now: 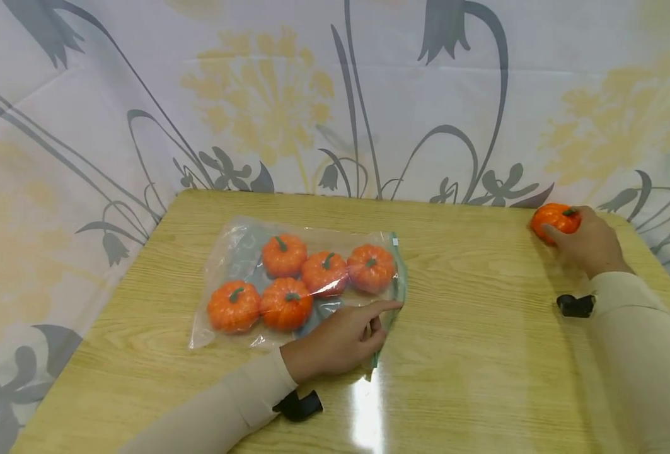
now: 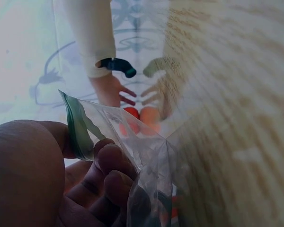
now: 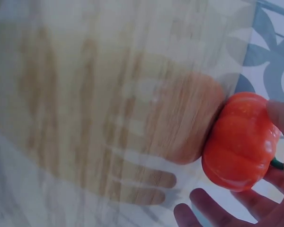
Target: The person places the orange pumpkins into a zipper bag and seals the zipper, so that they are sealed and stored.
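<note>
A clear zip bag [image 1: 221,268] with a green zip edge lies on the table, holding several small orange pumpkins [image 1: 285,304] with green stems. Across its near right part reaches my left hand [image 1: 340,337], pinching the bag's zip edge [image 2: 80,125] between thumb and fingers in the left wrist view. At the far right corner, my right hand [image 1: 592,243] grips another small pumpkin [image 1: 550,221]. The right wrist view shows this pumpkin [image 3: 241,142] against the tabletop, the thumb on one side and fingers on the other.
The wooden table [image 1: 471,353] has a glossy, reflecting surface. A white cloth [image 1: 289,126] with grey and yellow flower prints hangs along its back and left side. Black wrist camera mounts [image 1: 299,405] stick out beside both sleeves.
</note>
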`<state>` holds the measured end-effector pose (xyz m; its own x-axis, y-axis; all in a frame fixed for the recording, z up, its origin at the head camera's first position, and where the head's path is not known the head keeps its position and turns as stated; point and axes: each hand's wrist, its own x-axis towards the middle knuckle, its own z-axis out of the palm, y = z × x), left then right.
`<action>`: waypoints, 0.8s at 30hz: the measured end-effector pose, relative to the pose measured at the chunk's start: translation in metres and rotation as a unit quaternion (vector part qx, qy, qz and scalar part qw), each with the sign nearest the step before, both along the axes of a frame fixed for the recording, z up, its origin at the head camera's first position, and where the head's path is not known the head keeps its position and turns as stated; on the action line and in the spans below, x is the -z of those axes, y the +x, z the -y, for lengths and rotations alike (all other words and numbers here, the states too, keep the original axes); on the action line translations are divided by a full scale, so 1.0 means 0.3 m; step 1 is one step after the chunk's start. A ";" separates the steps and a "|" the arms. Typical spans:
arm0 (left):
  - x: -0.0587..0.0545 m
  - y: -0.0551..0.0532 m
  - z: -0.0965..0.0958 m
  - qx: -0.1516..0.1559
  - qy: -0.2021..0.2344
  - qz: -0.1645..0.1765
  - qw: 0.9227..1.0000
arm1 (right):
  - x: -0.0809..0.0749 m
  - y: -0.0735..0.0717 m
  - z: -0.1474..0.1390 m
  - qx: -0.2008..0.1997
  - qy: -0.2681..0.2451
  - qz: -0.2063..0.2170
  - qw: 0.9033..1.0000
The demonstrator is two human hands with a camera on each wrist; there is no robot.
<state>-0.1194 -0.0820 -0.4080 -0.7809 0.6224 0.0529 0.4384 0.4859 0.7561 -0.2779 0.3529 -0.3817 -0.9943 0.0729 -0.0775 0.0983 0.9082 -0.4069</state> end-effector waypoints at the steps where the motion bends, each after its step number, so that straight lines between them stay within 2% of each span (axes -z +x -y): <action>1: 0.000 0.000 -0.001 0.000 -0.001 0.003 1.000 | 0.000 0.004 0.002 -0.002 0.001 0.001 1.000; 11: -0.004 0.002 0.000 -0.002 0.003 0.008 1.000 | -0.028 0.031 0.014 -0.004 -0.001 0.025 1.000; 14: -0.003 0.001 0.000 0.000 0.000 0.010 1.000 | -0.022 0.039 0.018 -0.006 -0.009 0.028 1.000; 19: -0.008 -0.001 0.000 0.001 0.001 0.004 1.000 | -0.005 0.050 0.019 -0.020 -0.026 0.008 0.999; 24: -0.014 0.003 0.001 0.000 0.005 0.018 1.000 | 0.000 0.065 0.042 -0.040 -0.050 -0.019 0.998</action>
<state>-0.1186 -0.0823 -0.4039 -0.7825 0.6219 0.0304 0.4100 0.4779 0.7768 -0.2585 0.3403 -0.3817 -0.9990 -0.0139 -0.0431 0.0094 0.8674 -0.4975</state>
